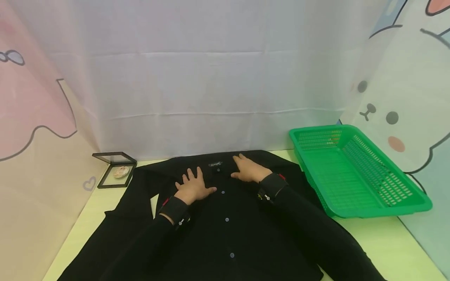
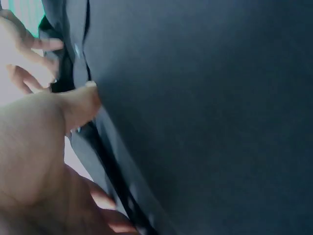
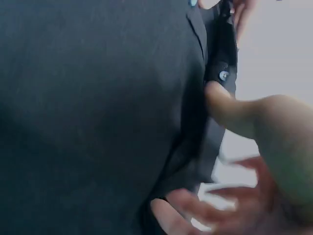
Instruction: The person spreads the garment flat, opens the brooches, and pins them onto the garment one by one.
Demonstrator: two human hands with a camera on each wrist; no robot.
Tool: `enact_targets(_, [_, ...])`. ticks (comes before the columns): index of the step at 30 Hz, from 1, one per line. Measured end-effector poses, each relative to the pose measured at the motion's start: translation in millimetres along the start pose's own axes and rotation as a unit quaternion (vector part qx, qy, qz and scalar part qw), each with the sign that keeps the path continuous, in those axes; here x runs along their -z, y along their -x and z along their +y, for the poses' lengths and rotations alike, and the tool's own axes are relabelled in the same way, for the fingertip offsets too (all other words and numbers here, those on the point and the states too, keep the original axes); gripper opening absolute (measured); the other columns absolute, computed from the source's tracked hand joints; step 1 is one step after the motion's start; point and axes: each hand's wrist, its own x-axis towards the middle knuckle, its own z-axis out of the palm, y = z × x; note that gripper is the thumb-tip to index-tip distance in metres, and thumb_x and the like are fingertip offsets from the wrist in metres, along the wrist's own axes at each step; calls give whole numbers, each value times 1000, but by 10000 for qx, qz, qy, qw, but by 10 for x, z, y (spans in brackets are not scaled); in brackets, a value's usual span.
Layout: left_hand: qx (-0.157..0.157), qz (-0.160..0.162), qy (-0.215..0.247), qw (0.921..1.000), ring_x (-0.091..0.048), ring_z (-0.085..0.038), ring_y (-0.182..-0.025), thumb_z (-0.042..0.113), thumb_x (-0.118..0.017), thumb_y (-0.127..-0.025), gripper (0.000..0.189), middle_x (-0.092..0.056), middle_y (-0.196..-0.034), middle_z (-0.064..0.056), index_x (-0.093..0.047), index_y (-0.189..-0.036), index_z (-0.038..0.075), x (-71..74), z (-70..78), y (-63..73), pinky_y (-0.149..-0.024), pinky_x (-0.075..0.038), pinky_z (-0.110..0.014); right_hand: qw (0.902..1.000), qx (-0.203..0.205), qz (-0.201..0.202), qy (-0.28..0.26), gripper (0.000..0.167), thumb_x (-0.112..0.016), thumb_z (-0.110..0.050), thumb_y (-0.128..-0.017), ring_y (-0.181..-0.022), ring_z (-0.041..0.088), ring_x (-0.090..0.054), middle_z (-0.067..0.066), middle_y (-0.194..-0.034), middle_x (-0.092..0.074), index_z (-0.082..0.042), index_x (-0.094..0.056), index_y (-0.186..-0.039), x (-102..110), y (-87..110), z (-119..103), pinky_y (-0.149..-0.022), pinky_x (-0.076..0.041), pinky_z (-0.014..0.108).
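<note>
A black button-up shirt [image 1: 246, 242] lies spread on the table, its button row down the middle and its neck end toward the back. My left hand [image 1: 192, 189] lies over its upper part, left of the buttons, fingers spread and thumb pointing at the button row. On the other side of the row, nearer the neck label, is my right hand [image 1: 249, 169], palm down with fingers extended. Dark shirt cloth [image 2: 205, 117] fills most of the left wrist view, the left thumb along it. In the right wrist view, the right thumb lies beside a small button [image 3: 223, 76].
A green plastic basket [image 1: 379, 212] stands at the right, beside the shirt. At the back left sits an open black-framed case [image 1: 111, 186] with a small round item [image 1: 121, 171] in it. White and printed cloth walls [image 1: 211, 86] enclose the pale yellow table [image 1: 397, 242].
</note>
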Motion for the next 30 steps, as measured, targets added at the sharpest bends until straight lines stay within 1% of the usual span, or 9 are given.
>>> enact_targets(4, [-341, -51, 127, 9993, -7, -58, -153, 59, -66, -95, 106, 1, -167, -36, -7, -166, 6, 14, -77, -37, -119, -13, -76, 9943, -453, 610, -747, 81, -58, -35, -106, -146, 48, -40, 33, -161, -30, 8, -16, -161, 17, -41, 93, -115, -41, 56])
enact_targets(9, [-835, 489, 445, 9943, -22, -56, -151, 50, -69, -96, 102, -21, -163, -37, -10, -165, 4, 47, -201, -156, -116, -8, -81, 9857, -490, 954, -1298, 58, -64, -25, -104, -126, 44, -58, 30, -149, -49, 7, -45, -148, 29, -84, 223, -103, -51, 51])
enact_targets(13, [-789, 1034, 955, 9869, -26, -58, -148, 40, -70, -98, 96, -36, -157, -35, -12, -164, 1, 138, -275, -246, -112, -7, -85, 9831, -461, 1134, -1357, 39, -69, -20, -100, -102, 35, -63, 26, -137, -59, 5, -62, -129, 39, -112, 267, -94, -51, 46])
enact_targets(16, [-608, 804, 1251, 9870, -18, -60, -150, 49, -70, -96, 102, -34, -159, -34, -11, -164, 1, 216, -312, -276, -111, 2, -85, 9828, -433, 1118, -1406, 20, -71, -19, -99, -78, 24, -53, 19, -104, -63, 0, -64, -101, 52, -119, 277, -78, -47, 39])
enact_targets(19, [-575, 486, 1366, 9878, -26, -60, -147, 65, -64, -93, 109, -46, -151, -33, -9, -164, 3, 259, -333, -294, -109, 9, -85, 9832, -377, 1125, -1391, 36, -72, -15, -97, -60, 14, -34, 5, -69, -42, -10, -47, -72, 57, -109, 295, -63, -35, 32])
enact_targets(21, [-624, 474, 1355, 9877, -33, -58, -146, 72, -60, -91, 111, -52, -146, -31, -10, -165, 6, 276, -342, -309, -108, 14, -85, 9813, -393, 1148, -1491, 51, -72, -14, -97, -54, 14, -23, 0, -62, -23, -14, -31, -65, 53, -120, 329, -61, -26, 34])
enact_targets(24, [-789, 519, 1234, 9879, -36, -57, -144, 72, -60, -91, 110, -56, -142, -29, -10, -166, 8, 296, -330, -346, -107, 16, -85, 9766, -513, 1333, -1606, 56, -72, -13, -96, -49, 13, -22, -4, -56, -21, -18, -30, -59, 65, -100, 377, -58, -28, 33])
enact_targets(27, [-1000, 830, 914, 9873, -41, -56, -142, 55, -69, -94, 98, -66, -127, -24, -20, -164, 7, 300, -303, -374, -106, 19, -84, 9744, -624, 1341, -1691, 55, -71, -13, -97, -50, 14, -24, -1, -58, -28, -18, -31, -59, 73, -87, 440, -60, -30, 34])
enact_targets(30, [-1315, 1584, 822, 9751, -60, -50, -123, 33, -78, -93, 73, -72, -105, -19, -47, -151, 2, 293, -278, -383, -115, 1, -82, 9757, -487, 1379, -1629, 55, -70, -14, -98, -51, 13, -29, 4, -73, -50, -18, -28, -63, 93, -50, 477, -63, -30, 35])
